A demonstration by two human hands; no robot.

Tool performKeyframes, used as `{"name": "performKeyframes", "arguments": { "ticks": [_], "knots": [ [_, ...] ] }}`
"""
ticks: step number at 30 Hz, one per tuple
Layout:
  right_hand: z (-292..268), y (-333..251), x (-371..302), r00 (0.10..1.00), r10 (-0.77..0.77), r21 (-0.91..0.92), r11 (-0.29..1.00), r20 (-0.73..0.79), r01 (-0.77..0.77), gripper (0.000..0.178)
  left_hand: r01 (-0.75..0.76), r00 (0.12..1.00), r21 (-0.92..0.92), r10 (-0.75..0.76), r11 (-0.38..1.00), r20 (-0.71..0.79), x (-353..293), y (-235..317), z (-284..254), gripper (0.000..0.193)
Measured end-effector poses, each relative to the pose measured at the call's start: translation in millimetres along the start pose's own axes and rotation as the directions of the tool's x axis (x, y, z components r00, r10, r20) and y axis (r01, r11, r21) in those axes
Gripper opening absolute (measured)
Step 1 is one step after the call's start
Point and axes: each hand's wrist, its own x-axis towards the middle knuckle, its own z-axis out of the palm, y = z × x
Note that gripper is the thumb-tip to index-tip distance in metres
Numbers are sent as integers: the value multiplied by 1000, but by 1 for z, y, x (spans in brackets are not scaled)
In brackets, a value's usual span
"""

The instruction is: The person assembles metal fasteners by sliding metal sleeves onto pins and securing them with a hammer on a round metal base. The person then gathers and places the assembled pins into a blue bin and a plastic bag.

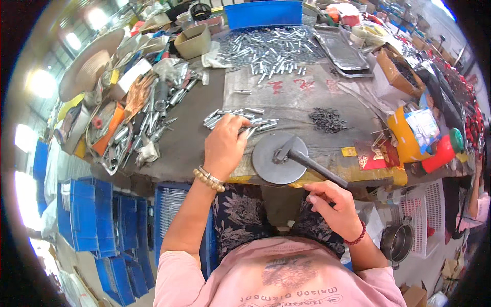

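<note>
My left hand (225, 144) is at a small pile of silver metal tubes (263, 123), its fingers bent and pinched on one of them at the pile's near side. To its right, a round steel plate (266, 166) lies near the table's front edge. A hammer (314, 168) rests on that plate, with its dark handle pointing to the lower right. My right hand (335, 209) hovers by the table edge, just below the handle and apart from it. Its fingers are loosely curved, thumb away from them, and I see nothing held there.
Small black pins (327, 120) are heaped right of the plate. Many more silver pieces (271, 46) cover the table's far end, before a blue bin (263, 15). Tools and metal rods (153, 110) crowd the left. A metal tray (342, 49) and a yellow container (409, 134) stand right.
</note>
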Motion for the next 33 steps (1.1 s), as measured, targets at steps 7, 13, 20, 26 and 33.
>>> {"name": "performKeyframes", "arguments": {
  "ticks": [7,13,20,26,33],
  "knots": [
    [-4,-1,3,968,-249,-216,944,32,250,23,-187,980,143,175,972,95,34,-9,17,13],
    [-63,-1,13,927,-350,-638,746,-132,190,13,-142,987,-87,147,986,62,16,23,-11,9],
    [-178,50,73,921,-314,-959,233,-230,-160,12,-177,970,-202,206,963,133,-32,54,-20,11],
    [-203,75,113,990,-133,-997,-76,44,35,11,-171,964,-165,199,971,178,-41,50,-5,12],
    [-110,1,97,971,-117,-397,917,-210,25,15,-133,982,-190,155,973,106,-52,42,1,14]
  ]
}}
